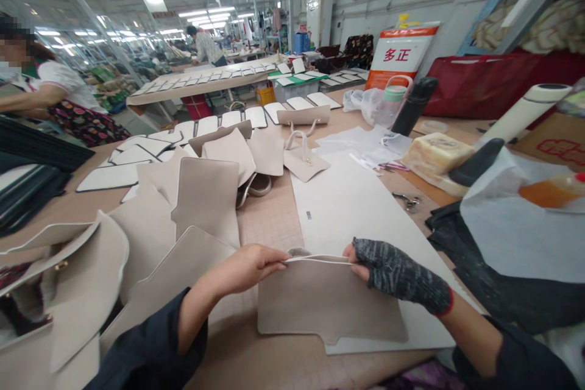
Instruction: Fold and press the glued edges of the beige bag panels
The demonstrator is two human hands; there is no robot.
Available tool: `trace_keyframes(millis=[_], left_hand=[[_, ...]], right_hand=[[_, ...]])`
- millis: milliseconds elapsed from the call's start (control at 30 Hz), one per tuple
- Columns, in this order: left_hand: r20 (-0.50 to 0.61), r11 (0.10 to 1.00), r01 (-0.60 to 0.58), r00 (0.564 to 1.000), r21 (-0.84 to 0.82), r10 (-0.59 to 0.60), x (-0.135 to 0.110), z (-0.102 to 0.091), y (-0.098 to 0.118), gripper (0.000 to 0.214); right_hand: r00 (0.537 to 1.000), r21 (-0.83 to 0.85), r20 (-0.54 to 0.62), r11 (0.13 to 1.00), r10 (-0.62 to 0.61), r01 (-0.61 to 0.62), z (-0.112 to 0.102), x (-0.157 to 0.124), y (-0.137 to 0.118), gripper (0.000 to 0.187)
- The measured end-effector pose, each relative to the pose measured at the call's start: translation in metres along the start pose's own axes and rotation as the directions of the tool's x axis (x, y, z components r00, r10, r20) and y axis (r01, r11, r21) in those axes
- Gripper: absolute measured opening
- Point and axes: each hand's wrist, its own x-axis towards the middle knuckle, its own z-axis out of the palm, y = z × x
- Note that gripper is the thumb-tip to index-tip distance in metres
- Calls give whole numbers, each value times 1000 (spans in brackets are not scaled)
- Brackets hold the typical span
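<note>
A beige leather panel (331,301) with a small notched tab on its near edge lies in front of me, partly over a white board (347,195). My bare left hand (256,265) pinches its far edge at the left. At the right end of that edge, my right hand (388,271), in a dark grey fingerless glove with red trim, pinches it between thumb and fingers. Between the hands the edge parts into two pale layers with a narrow gap. A small curved grey piece (299,251) shows just behind it.
Beige panels (208,195) are heaped on the left, beside partly made bag pieces (91,292). Dark-edged white panels (109,177) stretch behind. A black bottle (415,106), a yellowish block (436,152) and black material (498,280) lie right. A co-worker (68,85) stands far left.
</note>
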Motion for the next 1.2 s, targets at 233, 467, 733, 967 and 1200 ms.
trace_keyframes(millis=[233, 467, 733, 967, 1200], left_hand=[[87, 997, -67, 994, 26, 64, 14, -6, 8, 30], [103, 992, -75, 993, 102, 64, 19, -5, 19, 24], [108, 994, -102, 989, 33, 98, 34, 17, 26, 23], [96, 996, -59, 993, -61, 64, 33, 16, 18, 25], [87, 992, -106, 990, -74, 113, 31, 14, 20, 29]], right_hand=[[996, 74, 8, 994, -87, 86, -3, 3, -17, 13], [997, 67, 30, 995, -76, 74, 4, 6, -16, 13], [995, 63, 13, 994, -95, 94, 13, 7, -18, 13], [997, 73, 34, 995, -74, 71, 12, 1, -8, 18], [983, 224, 136, 970, -127, 94, -3, -5, -10, 30]])
